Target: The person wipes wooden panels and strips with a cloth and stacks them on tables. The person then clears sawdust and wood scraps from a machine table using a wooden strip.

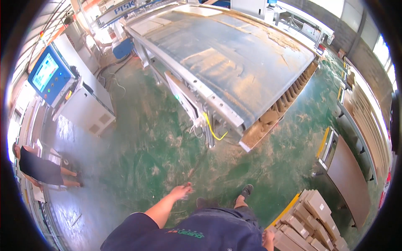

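Note:
My left hand (pixel 182 191) hangs in front of my body over the green floor, its fingers loosely curled and slightly blurred; whether it holds anything small is unclear. Low at the right side of my body is my right hand (pixel 268 237), partly hidden, next to the yellow edge of a stack of board panels (pixel 317 205). Ahead stands a large conveyor table (pixel 232 62) of a CNC machine, its dark belt dusted with sawdust. A tray (pixel 259 133) of sawdust runs along its near end.
A control cabinet with a screen (pixel 47 73) stands at the left, and another person (pixel 40 166) is behind it near a workbench. Yellow cable (pixel 212 130) hangs by the table's leg. Carts with a brown panel (pixel 350 178) and stacked boards (pixel 367 119) line the right.

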### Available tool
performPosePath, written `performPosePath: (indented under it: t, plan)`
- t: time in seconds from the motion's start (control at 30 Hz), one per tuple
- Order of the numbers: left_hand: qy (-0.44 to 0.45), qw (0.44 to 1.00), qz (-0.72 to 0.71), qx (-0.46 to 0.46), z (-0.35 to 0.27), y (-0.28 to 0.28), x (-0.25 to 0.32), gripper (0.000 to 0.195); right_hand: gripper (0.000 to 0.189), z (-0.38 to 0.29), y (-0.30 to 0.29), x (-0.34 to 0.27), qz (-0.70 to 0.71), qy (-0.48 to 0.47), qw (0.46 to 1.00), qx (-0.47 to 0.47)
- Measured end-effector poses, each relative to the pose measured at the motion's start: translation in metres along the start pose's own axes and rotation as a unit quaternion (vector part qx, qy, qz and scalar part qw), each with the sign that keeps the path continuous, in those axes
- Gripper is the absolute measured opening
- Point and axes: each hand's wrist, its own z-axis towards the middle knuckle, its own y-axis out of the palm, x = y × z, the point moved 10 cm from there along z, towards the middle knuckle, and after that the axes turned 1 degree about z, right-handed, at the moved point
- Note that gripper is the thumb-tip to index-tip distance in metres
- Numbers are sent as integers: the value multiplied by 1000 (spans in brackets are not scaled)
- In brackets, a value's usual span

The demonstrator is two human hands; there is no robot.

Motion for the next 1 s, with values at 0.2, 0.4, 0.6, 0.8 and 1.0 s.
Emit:
performPosePath:
  t: [0.2,0.4,0.6,0.8,1.0]
  plan:
    - [157,981,-25,-110,50,105,175,43,15,38,19,-86,46,-48,997,-27]
    - [244,955,-17,-168,64,181,351,35,11,166,-82,-178,268,-133,954,-5]
    - [227,944,-44,-236,64,206,478,29,18,128,-220,-418,368,-204,907,-8]
    - [214,930,-135,-265,120,233,597,33,28,86,-235,-583,348,-288,884,-122]
    - [253,919,-25,-302,190,270,728,33,29,124,-298,-653,260,-326,903,-108]
